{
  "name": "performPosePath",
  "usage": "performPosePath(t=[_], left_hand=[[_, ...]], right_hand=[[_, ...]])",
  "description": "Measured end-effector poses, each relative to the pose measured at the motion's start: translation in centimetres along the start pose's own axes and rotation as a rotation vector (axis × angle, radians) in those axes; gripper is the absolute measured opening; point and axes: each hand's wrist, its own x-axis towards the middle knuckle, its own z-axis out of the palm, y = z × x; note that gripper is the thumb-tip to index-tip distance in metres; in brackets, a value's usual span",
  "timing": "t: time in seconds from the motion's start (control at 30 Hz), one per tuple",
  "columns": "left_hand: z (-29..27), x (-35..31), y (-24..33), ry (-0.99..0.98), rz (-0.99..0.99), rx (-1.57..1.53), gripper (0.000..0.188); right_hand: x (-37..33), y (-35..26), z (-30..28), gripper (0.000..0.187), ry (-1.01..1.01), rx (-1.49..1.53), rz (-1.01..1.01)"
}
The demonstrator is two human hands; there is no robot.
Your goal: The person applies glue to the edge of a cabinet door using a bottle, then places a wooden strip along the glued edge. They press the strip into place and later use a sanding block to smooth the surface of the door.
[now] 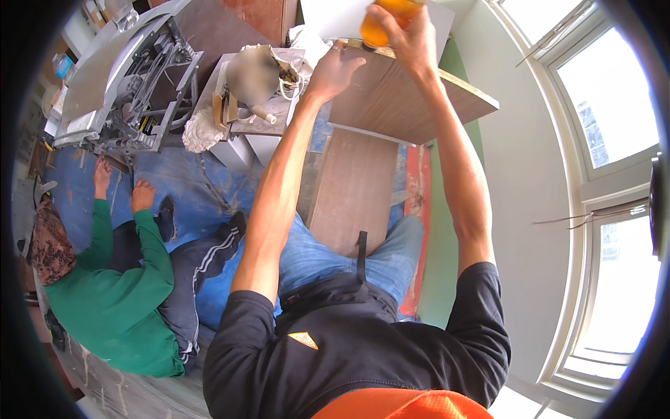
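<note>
My right hand [413,43] is wrapped around an amber-orange bottle [377,29], tipped so its dark nozzle points down at the far edge of a wood-grain board [387,105]. The bottle's upper part is cut off by the top of the view. My left hand [335,74] is beside the board's far left corner, thumb stretched out and fingers apart; a ring shows on one finger. The board has a pale, raw-looking edge and stands above a second brown panel [354,185], which lies low between my legs.
At left a person in a green top [115,293] sits on the blue floor covering [209,185], hands at a grey metal mechanism [150,91]. A cluttered low cabinet [262,126] stands ahead. Windows [607,98] and a pale wall [520,181] line the right.
</note>
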Motion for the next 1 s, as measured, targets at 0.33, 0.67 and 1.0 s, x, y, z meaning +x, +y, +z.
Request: performPosePath(t=[0.33,0.67,1.0], left_hand=[[0.2,0.2,-0.3,0.001,-0.022,0.000,0.050],[0.0,0.0,-0.4,0.030,0.030,0.024,0.047],[0.0,0.3,0.1,-0.030,-0.044,-0.047,0.060]], right_hand=[[-1.4,0.6,-5.6,0.045,-0.030,-0.179,-0.045],[-1.3,0.0,-3.4,0.044,0.011,-0.019,0.007],[-2.7,1.0,-7.5,0.050,0.058,-0.261,-0.099]])
